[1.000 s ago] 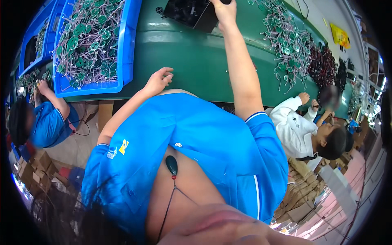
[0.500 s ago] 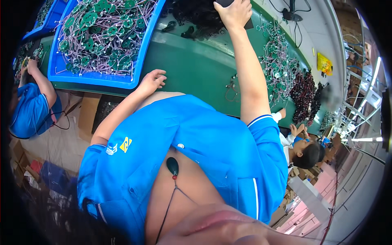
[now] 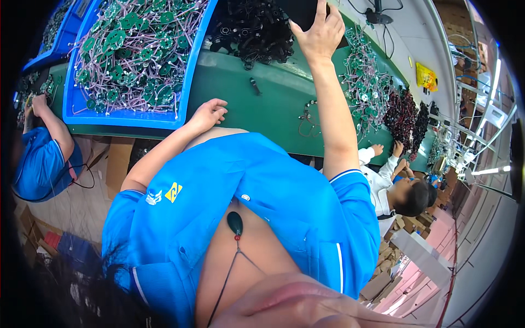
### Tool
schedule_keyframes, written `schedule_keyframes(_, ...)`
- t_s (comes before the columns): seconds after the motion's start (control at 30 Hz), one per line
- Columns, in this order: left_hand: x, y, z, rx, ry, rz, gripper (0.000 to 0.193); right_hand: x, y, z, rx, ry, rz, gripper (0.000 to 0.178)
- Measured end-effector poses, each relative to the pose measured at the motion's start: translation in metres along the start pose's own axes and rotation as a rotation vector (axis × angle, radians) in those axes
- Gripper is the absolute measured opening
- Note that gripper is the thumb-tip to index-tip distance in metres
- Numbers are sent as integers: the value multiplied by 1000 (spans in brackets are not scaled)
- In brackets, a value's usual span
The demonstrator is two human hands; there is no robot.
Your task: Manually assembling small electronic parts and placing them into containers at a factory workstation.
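My right hand (image 3: pixel 320 38) reaches to the far edge of the table with thumb and fingers spread, against a black box or panel (image 3: pixel 298 12) partly cut off by the top of the picture. Left of it lies a heap of small black parts (image 3: pixel 252 35), some ring-shaped. One small black piece (image 3: pixel 255 86) rests apart from the heap. My left hand (image 3: pixel 209 115) stays near the table's front edge, its fingers loosely stretched and nothing in it. Beside it stands a blue tray (image 3: pixel 183 95) full of green round circuit boards with pink wires (image 3: pixel 136 54).
On the green table (image 3: pixel 240 109), right of my arm, lie a wired-board pile (image 3: pixel 366 76), dark red and black parts (image 3: pixel 403 112) and a thin wired piece (image 3: pixel 309 120). A yellow package (image 3: pixel 426 77) is beyond. Co-workers sit left (image 3: pixel 41 153) and right (image 3: pixel 402 194).
My right hand has gone from gripping the black box's edge to spread fingers. The black heap looks more spread out, and a loose black piece shows on the table. My left hand barely moved.
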State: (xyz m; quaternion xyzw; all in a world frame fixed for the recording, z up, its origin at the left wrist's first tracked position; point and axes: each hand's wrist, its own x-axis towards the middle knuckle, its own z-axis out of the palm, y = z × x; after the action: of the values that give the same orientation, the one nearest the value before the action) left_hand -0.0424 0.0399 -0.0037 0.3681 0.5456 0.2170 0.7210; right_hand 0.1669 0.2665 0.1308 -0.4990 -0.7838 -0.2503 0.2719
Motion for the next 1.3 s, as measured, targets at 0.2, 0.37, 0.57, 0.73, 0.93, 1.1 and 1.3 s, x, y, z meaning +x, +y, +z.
schedule_keyframes(0.2, 0, -1, 2, 19, -25, 26, 33, -28, 34, 8, -77, -169, 183, 96)
schedule_keyframes(0.37, -5, -5, 3, 21, 1, 9, 30, -24, 79, 2, 306, -212, 849, 97)
schedule_keyframes(0.57, -9, 0, 9, 39, 37, 16, 28, -34, 130, 13, 548, 146, 1251, 88)
schedule_keyframes(0.73, 8, -19, 14, 163, 18, 34, 27, -71, 152, 22, 827, 163, 1284, 61)
schedule_keyframes(0.93, 16, -16, 26, 269, 87, 109, 29, -126, 181, 37, 1580, 133, 1828, 61)
schedule_keyframes(1.1, 9, 2, 27, 347, 64, 114, 28, -153, 204, 60, 1763, 180, 1787, 63)
schedule_keyframes(1.3, 21, -15, 26, 332, 17, 164, 29, -167, 188, 81, 1668, 22, 1997, 45)
